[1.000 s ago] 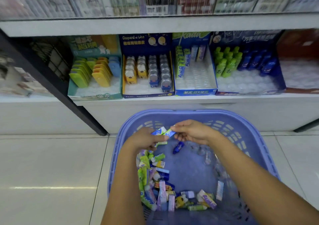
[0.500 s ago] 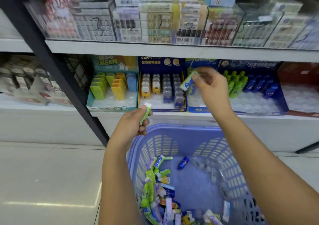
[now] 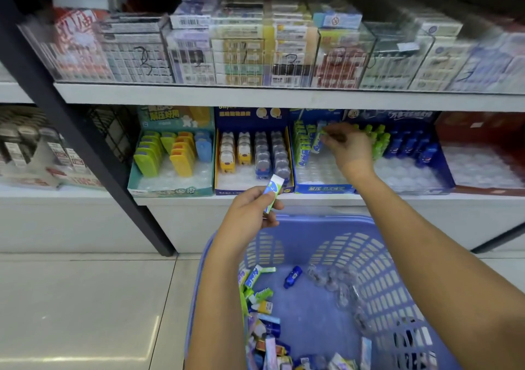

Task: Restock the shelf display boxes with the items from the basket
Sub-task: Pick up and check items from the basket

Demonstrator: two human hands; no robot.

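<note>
While stretched toward blue box (image 3: 321,189), pinches one packet (image 3: 316,142) with right hand (image 3: 348,146). Grips second packet (image 3: 273,192) in left hand (image 3: 250,210).

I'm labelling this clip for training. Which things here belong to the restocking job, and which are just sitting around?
Job: right hand pinching a tube at the blue display box; left hand holding a second tube; purple basket with loose items.
Bystanders: clear cases of packs on the upper shelf; black post; floor tiles.
</note>
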